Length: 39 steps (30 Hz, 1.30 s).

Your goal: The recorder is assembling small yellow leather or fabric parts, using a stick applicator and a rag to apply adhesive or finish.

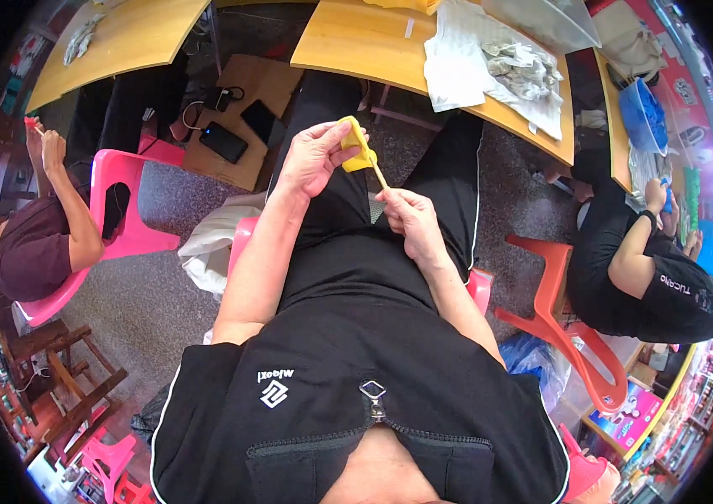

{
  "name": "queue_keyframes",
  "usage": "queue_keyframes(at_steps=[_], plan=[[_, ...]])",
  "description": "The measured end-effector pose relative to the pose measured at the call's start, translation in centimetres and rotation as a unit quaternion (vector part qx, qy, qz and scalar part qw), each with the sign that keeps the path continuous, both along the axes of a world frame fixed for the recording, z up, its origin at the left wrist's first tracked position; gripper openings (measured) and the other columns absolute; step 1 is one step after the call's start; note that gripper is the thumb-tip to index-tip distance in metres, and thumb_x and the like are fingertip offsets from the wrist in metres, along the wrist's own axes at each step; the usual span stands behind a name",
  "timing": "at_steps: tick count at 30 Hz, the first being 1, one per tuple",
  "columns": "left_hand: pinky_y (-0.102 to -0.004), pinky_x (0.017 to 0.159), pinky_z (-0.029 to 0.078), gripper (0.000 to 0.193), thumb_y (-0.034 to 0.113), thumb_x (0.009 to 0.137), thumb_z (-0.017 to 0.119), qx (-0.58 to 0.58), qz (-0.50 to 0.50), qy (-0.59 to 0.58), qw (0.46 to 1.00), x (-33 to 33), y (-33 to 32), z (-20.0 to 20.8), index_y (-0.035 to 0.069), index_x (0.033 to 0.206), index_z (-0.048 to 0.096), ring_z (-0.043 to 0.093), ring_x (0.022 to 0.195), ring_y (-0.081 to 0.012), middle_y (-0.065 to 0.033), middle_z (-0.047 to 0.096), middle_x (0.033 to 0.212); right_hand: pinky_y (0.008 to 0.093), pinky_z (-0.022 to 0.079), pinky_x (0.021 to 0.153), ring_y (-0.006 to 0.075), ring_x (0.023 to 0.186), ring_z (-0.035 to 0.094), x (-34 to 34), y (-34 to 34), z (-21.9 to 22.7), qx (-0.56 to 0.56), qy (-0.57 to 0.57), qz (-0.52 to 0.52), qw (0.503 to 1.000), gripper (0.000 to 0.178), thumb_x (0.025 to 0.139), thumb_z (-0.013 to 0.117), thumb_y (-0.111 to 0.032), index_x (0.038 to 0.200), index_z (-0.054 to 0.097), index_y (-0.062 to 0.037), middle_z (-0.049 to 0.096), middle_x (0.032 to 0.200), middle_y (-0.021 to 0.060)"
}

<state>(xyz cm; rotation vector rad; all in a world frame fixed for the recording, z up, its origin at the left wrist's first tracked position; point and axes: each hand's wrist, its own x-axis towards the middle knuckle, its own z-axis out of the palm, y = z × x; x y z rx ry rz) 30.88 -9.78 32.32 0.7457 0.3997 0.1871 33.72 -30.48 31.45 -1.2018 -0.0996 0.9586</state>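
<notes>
Above my lap, my left hand (316, 158) pinches a small, soft, bright yellow piece (360, 156) between thumb and fingertips. It looks like thin cloth or rubber; which one I cannot tell. A thin light-coloured stick (381, 178) runs from the yellow piece down to my right hand (412, 220), whose closed fingers grip its lower end. The stick's upper end meets the yellow piece, and whether it goes inside is hidden. Both hands are in the air, apart from the table.
Ahead stands a yellow wooden table (361, 46) bearing a white cloth (456, 71) and a pile of greyish pieces (524, 69). Phones lie on cardboard (224, 143) at front left. Co-workers sit left on a pink chair (128, 197) and right by a red chair (541, 286).
</notes>
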Motion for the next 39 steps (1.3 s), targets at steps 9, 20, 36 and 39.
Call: queue_keyframes(at_steps=[9,20,36,39], plan=[[-0.0278,0.074,0.056,0.021,0.012,0.086,0.063,0.074,-0.055,0.039,0.995,-0.5,0.7,0.9,-0.004,0.099,0.063,0.065,0.087,-0.0203,-0.0139,0.066,0.094,0.0181,0.023,0.043,0.0008,0.047,0.031,1.0,-0.4,0.4,-0.081,-0.073,0.054,0.993,0.023,0.089,0.06,-0.025,0.088,0.068,-0.0033,0.043,0.058,-0.0088],[-0.029,0.074,0.057,0.02,0.012,0.09,0.057,0.02,-0.004,-0.024,1.0,-0.1,0.3,0.5,0.003,0.108,0.061,0.065,0.089,-0.019,-0.0105,0.065,0.098,0.0179,0.023,0.044,0.0005,0.048,0.033,0.6,0.1,0.7,-0.057,-0.063,0.009,0.996,0.021,0.089,0.06,-0.023,0.09,0.068,-0.0035,0.044,0.059,-0.0087],[-0.023,0.058,0.051,0.027,0.021,0.086,0.065,0.275,0.025,0.138,0.951,-0.5,-0.3,2.1,0.002,0.104,0.058,0.064,0.079,-0.0118,-0.0083,0.063,0.091,0.0322,0.048,0.062,0.0257,0.071,0.064,-0.1,0.0,2.3,-0.245,-0.496,-0.048,0.832,0.019,0.088,0.058,-0.021,0.093,0.067,-0.0045,0.064,0.078,0.0124],[-0.0243,0.061,0.053,0.026,0.015,0.085,0.064,0.251,0.034,0.097,0.962,-0.3,-0.8,1.6,0.0,0.106,0.057,0.064,0.077,-0.0131,-0.0097,0.064,0.091,0.0294,0.045,0.058,0.0202,0.066,0.059,0.0,-0.4,2.2,-0.257,-0.469,-0.041,0.844,0.019,0.088,0.059,-0.02,0.091,0.068,-0.004,0.061,0.073,0.0092]])
